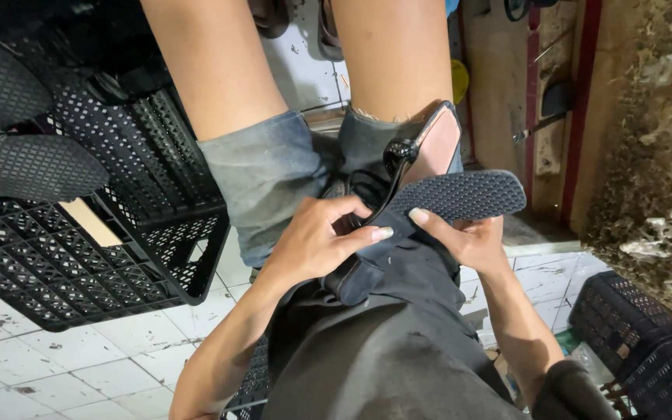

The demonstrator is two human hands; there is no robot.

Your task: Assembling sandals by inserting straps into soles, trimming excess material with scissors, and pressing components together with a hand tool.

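A black sandal sole [460,194] with a ribbed tread lies across my lap, tread side up. My right hand [468,237] holds it from below, thumb pressed on its near edge. My left hand [316,237] grips the black strap [394,167] at the sole's left end, fingers curled round it. Behind the strap a second sandal [439,144] with a pinkish insole rests against my knee.
A black perforated plastic crate [118,225] stands at the left, with two black soles [25,167] lying on it. Another black crate [647,342] sits at the lower right. A rough wall [655,155] runs along the right. The floor is dirty white tile [56,358].
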